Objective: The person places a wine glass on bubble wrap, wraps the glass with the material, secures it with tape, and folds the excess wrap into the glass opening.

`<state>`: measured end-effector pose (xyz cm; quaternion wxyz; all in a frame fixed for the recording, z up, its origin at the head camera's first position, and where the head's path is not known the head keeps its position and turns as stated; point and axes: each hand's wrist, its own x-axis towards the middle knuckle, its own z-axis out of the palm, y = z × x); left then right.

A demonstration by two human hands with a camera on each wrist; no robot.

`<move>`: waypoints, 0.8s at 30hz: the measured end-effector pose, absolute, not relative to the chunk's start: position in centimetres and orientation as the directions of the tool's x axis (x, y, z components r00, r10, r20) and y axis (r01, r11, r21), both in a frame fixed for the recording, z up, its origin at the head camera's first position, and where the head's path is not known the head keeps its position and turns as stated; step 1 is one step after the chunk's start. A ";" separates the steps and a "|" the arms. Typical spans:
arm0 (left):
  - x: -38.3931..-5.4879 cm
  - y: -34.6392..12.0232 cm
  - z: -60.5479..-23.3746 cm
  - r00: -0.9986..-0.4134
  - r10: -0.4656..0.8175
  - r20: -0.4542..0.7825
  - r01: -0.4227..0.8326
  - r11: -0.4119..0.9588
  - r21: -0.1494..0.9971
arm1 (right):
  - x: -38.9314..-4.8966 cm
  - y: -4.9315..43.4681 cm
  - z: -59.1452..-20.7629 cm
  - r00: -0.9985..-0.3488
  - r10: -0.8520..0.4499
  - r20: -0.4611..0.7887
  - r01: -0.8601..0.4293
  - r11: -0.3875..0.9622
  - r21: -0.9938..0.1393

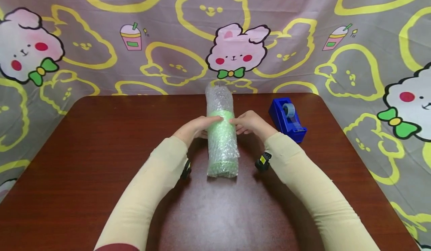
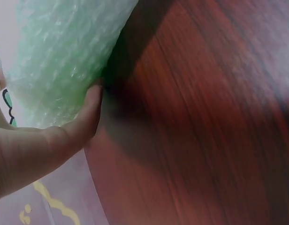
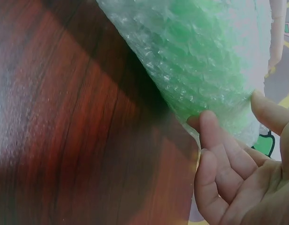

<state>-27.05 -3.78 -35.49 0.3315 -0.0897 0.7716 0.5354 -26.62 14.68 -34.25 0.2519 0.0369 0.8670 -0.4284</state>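
A green object rolled in clear bubble wrap lies lengthwise on the table, pointing away from me. From its left side my left hand grips the roll, thumb on top and fingers along the lower side. Opposite it, my right hand holds the right side, its thumb on the wrap near the left thumb. Up close in the right wrist view, the right fingers curl against the bubble wrap's lower edge. In the left wrist view a left finger tucks against the underside of the wrap. What the wrap encloses cannot be made out.
A blue tape dispenser with a roll of clear tape stands to the right of the wrapped roll. The dark reddish wooden table is bordered at the back and sides by a patterned cloth.
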 end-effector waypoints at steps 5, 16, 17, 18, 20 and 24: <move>-27.3 -3.3 -35.9 -0.767 0.190 -0.613 -0.513 0.393 0.764 | -26.6 15.0 -34.4 -0.877 -0.137 -0.461 0.285 0.624 -0.727; -27.1 -3.5 -36.3 -0.764 0.167 -0.623 -0.557 0.317 0.768 | -26.4 14.8 -34.4 -0.882 -0.112 -0.459 0.305 0.607 -0.734; -27.1 -3.5 -36.4 -0.762 0.159 -0.628 -0.565 0.309 0.765 | -26.3 14.8 -34.4 -0.880 -0.120 -0.459 0.300 0.610 -0.733; -27.1 -3.6 -36.4 -0.760 0.152 -0.632 -0.572 0.304 0.761 | -26.3 14.9 -34.5 -0.878 -0.127 -0.461 0.295 0.615 -0.731; -27.1 -3.6 -36.5 -0.753 0.150 -0.640 -0.585 0.293 0.757 | -26.1 15.1 -34.5 -0.877 -0.138 -0.460 0.280 0.632 -0.722; -27.1 -3.6 -36.5 -0.741 0.155 -0.653 -0.597 0.292 0.747 | -25.6 16.4 -33.9 -0.885 -0.165 -0.435 0.214 0.686 -0.696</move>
